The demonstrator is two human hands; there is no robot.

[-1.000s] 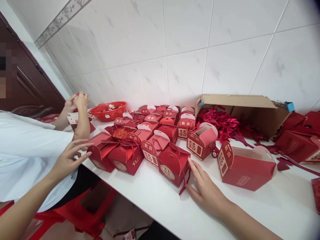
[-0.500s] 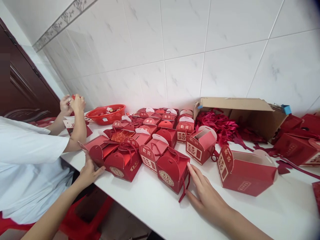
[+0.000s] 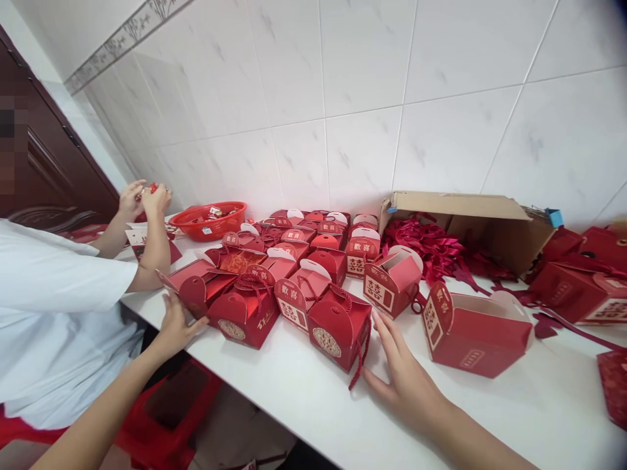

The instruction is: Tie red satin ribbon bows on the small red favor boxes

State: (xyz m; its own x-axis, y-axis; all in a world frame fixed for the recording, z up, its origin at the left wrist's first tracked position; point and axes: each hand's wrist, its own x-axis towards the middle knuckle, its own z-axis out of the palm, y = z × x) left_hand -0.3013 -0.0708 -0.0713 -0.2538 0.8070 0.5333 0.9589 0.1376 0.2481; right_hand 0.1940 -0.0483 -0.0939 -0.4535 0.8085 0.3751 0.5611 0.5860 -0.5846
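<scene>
My left hand [image 3: 177, 326] is open, thumb and fingers apart, against the near side of an open red gift box [image 3: 193, 294] at the left end of the group. My right hand [image 3: 399, 365] is open too, fingers spread beside a closed red gift box [image 3: 340, 329] with a round gold emblem. A twisted red cord [image 3: 361, 352] hangs from that box next to my thumb. Between the hands stands another red box [image 3: 247, 320] with a cord on top. To the right of my right hand is an open, unfilled-looking red box [image 3: 477, 333].
A co-worker's hands [image 3: 149, 199] hold something small and red at the left. Behind the boxes sit a red plastic basin [image 3: 208, 225] with wrapped items and a cardboard box [image 3: 460, 205] with dark red ribbons [image 3: 424, 245]. The white table [image 3: 294, 391] meets a tiled wall.
My right hand has come slightly away from the side of the corded box. My left hand stays by the left box. The view has shifted a little.
</scene>
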